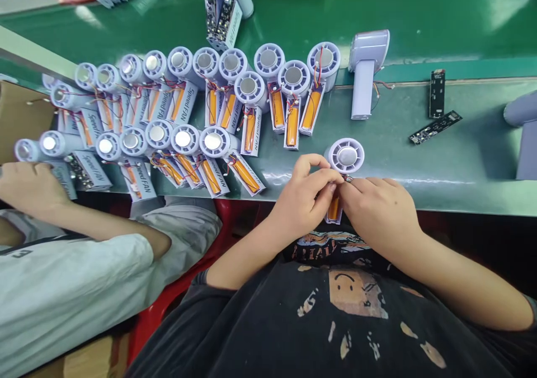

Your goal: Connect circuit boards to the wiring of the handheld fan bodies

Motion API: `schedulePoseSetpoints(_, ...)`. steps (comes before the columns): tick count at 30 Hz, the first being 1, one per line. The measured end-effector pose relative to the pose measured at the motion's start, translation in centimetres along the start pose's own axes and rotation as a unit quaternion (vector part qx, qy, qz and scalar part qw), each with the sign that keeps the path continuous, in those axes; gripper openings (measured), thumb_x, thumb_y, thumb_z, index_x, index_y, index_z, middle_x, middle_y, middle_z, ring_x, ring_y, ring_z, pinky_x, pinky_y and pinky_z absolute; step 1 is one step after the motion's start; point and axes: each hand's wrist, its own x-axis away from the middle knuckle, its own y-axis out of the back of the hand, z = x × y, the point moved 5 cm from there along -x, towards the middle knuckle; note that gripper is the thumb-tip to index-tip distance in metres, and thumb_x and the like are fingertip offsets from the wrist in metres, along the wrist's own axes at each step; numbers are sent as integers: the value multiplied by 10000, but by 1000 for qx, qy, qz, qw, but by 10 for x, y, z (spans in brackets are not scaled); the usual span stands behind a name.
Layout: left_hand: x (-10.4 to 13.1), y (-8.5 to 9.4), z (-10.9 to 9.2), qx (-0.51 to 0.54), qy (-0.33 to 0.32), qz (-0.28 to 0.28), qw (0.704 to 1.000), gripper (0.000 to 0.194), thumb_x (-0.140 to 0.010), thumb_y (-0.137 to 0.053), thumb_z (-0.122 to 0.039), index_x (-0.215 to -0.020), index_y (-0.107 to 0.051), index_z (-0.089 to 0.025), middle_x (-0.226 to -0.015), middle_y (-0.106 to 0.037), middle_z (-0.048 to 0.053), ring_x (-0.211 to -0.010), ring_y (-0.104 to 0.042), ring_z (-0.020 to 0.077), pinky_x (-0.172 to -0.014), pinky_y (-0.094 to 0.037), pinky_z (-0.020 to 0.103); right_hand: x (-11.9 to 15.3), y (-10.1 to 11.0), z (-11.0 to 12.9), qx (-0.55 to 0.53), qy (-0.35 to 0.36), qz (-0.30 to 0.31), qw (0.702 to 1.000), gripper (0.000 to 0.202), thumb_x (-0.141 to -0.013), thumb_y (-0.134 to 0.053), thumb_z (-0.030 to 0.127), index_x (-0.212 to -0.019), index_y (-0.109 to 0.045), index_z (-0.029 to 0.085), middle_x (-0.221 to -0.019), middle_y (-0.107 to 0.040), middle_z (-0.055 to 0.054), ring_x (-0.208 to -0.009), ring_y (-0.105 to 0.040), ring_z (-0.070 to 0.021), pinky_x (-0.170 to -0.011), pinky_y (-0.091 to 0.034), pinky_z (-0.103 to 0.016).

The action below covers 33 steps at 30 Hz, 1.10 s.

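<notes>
A lavender handheld fan [351, 165] lies at the table's front edge, its round head facing up and its open handle [334, 213] showing an orange battery. From the left, my left hand [306, 196] closes its thumb and fingers in a pinch at the neck of the fan. My right hand [380, 210] meets it there, fingers curled over the right side of the handle. Thin dark wires [346, 178] show between the fingertips. Most of the handle and the exact grip on the wires are hidden by my fingers.
Several similar fans [250, 90] with open handles stand in rows to the left. One fan [366, 73] lies behind my hands, near two black circuit boards [437, 94]. Another fan [527, 137] is at the right edge. A co-worker's arm [84, 213] rests at the left.
</notes>
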Motion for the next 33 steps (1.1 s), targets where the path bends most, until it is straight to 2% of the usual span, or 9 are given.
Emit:
schedulePoseSetpoints(5, -2, -3, 4, 17, 3, -16, 1000, 203, -924, -535, -88, -1041, -639, -218, -1116, -509, 50, -1002, -588, 151, -845, -563, 307, 0, -2, -5, -17, 6, -22, 1000, 235, -866, -470, 106, -692, -617, 163, -548, -584, -24, -505, -499, -158, -552, -259, -313)
schedulePoseSetpoints(9, 4, -5, 7, -11, -10, -22, 1000, 230, -930, -517, -96, -1084, -645, -210, -1171, -498, 59, -796, -582, 93, -808, -562, 300, 4, -10, -12, -145, -78, -21, 986, 275, -910, -447, 216, -712, -631, 164, -599, -630, -38, -517, -498, -144, -541, -278, -298)
schedulePoseSetpoints(12, 7, -7, 5, -55, -52, -19, 997, 241, -929, -494, -100, -1096, -633, -203, -1223, -490, 78, -694, -562, 68, -770, -563, 307, 9, -18, -15, -294, -147, 15, 944, 239, -904, -469, 238, -789, -668, 171, -628, -651, -17, -540, -533, -131, -524, -320, -262)
schedulePoseSetpoints(15, 10, -8, 0, -130, -100, -21, 986, 221, -911, -510, -125, -1084, -626, -196, -1260, -503, 111, -745, -593, 112, -709, -559, 305, 12, -21, -17, -406, -173, 35, 897, 216, -891, -514, 240, -792, -699, 188, -674, -697, -9, -579, -588, -132, -543, -391, -248)
schedulePoseSetpoints(20, 13, -10, -6, -242, -129, -24, 961, 106, -939, -536, -220, -897, -630, -194, -1289, -558, 113, -884, -636, 169, -649, -523, 266, 17, -29, -23, -517, -179, 51, 836, 249, -881, -514, 225, -940, -756, 215, -857, -769, -27, -768, -691, -178, -697, -521, -306)
schedulePoseSetpoints(24, 16, -10, -6, -259, -154, -46, 952, 106, -954, -539, -227, -974, -643, -216, -1291, -605, 80, -900, -655, 167, -688, -513, 263, 25, -39, -29, -556, -216, 44, 801, 268, -857, -545, 293, -983, -761, 195, -930, -780, -50, -801, -711, -195, -761, -553, -354)
schedulePoseSetpoints(26, 17, -9, -6, -264, -174, -61, 947, 96, -944, -558, -222, -986, -644, -217, -1266, -634, 71, -904, -659, 170, -681, -503, 257, 28, -41, -28, -537, -211, 37, 816, 283, -852, -537, 269, -1009, -758, 192, -899, -780, -48, -756, -706, -187, -732, -555, -346)
schedulePoseSetpoints(30, 17, -9, -3, -294, -217, -79, 927, 71, -919, -581, -197, -967, -631, -211, -1190, -679, 59, -821, -655, 151, -634, -488, 248, 29, -33, -27, -416, -156, -19, 896, 339, -844, -501, 173, -1082, -741, 194, -868, -771, -50, -726, -686, -172, -695, -538, -320)
schedulePoseSetpoints(33, 14, -8, 5, -247, -209, -79, 943, 80, -928, -557, -182, -970, -616, -215, -1249, -642, 72, -848, -655, 146, -670, -517, 255, 30, -29, -27, -311, -110, -58, 942, 350, -859, -475, 153, -1086, -741, 177, -754, -735, -50, -652, -643, -160, -642, -498, -301)
